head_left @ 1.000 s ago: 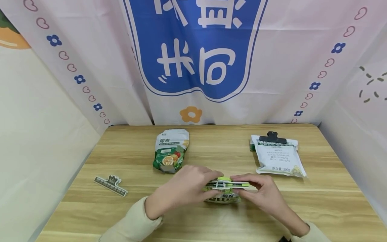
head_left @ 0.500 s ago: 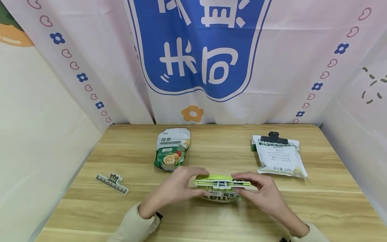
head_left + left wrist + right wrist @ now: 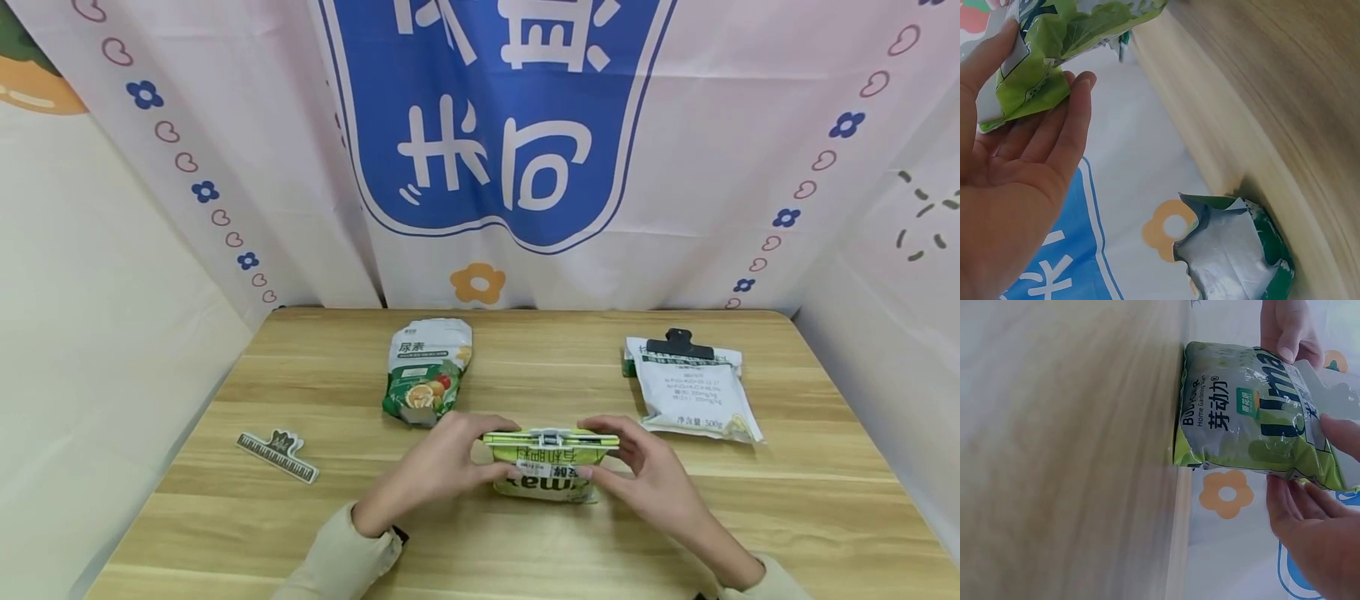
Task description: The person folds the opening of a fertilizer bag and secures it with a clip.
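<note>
Both hands pinch the green bag (image 3: pixel 543 490), which stands on the wooden table (image 3: pixel 540 558).
Its top clip (image 3: pixel 551 438) has shifted away from me and more lettering shows; I judge the mouth closed. My left hand (image 3: pixel 450 458) and right hand (image 3: pixel 651 477) grip either side, thumbs in front. Around: keyboard clip (image 3: pixel 277 457), pouch (image 3: pixel 427 371), black-clipped white bag (image 3: pixel 693 404), then printed cloth (image 3: pixel 720 183).

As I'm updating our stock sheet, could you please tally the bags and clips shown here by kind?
Bags: 3 (lime bag, fruit-print bag, white bag)
Clips: 3 (lime bag's clip, black clip, piano-print clip)
Total: 6
</note>
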Demonstrator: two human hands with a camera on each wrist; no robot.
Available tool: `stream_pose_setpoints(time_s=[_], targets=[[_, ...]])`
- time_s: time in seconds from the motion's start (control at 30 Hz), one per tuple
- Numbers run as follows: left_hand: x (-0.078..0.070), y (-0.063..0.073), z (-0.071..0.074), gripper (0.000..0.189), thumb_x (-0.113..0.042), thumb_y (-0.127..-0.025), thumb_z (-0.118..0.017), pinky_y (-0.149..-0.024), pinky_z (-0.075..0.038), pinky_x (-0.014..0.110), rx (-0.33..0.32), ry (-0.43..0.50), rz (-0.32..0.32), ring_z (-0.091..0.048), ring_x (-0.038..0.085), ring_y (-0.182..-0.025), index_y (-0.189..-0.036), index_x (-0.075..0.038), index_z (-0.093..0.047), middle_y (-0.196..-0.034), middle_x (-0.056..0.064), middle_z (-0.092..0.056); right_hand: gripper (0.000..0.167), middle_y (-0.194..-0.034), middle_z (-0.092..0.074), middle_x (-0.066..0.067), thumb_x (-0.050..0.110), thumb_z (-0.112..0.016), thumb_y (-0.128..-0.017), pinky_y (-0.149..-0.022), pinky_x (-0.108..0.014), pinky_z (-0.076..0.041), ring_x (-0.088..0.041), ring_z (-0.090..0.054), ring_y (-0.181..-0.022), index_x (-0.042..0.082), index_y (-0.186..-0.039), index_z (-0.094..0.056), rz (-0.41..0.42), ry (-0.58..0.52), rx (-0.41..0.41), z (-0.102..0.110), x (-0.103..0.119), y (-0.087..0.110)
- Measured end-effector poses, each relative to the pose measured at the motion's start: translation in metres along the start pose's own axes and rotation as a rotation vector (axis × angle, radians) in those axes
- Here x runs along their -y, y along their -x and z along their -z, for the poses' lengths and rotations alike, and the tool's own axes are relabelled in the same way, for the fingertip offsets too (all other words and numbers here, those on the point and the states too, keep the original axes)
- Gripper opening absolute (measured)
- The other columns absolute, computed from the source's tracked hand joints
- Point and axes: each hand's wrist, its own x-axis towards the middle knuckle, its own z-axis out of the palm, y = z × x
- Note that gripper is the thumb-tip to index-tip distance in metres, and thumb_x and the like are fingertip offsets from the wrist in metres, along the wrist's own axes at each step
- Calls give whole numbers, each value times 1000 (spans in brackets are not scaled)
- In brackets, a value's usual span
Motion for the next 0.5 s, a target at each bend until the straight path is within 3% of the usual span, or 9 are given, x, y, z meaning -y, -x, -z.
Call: stream_pose_setpoints(time_s=[0.1, 0.2, 0.3, 0.5], targets=[[1, -1, 0, 47, -35, -91, -84, -108, -57, 39, -1, 8, 1, -72, 16, -121, -132, -14, -72, -128, 0, -77, 77, -144, -62, -19, 23, -91, -81, -103, -29, -59, -25, -68, -125, 4, -145, -55, -131, 18, 55, 1, 1, -1], [1, -1, -1, 48, -37, -91, -83, -109, -57, 39, -3, 14, 1, -72, 17, -122, -133, -14, -72, -129, 0, -77, 84, -141, -64, -22, 30, -92, -79, -103, -39, -59, -36, -70, -122, 0, -146, -51, -239, 77, 163, 0, -1, -1], [2, -1, -1, 48, -37, -92, -82, -108, -57, 39, -9, 18, -2, -72, 17, -123, -132, -14, -72, -129, 1, -77, 82, -130, -70, -20, 32, -93, -79, -101, -41, -60, -34, -72, -118, -5, -141, -55, -263, 164, 239, -2, -5, -1], [3, -2, -3, 45, -36, -92, -82, -104, -59, 37, -29, 35, 21, -73, 11, -117, -132, -16, -72, -126, -2, -78, 71, -121, -75, -13, 31, -90, -82, -89, -26, -62, -22, -73, -106, -3, -136, -60, -259, 216, 283, -3, -5, -1]])
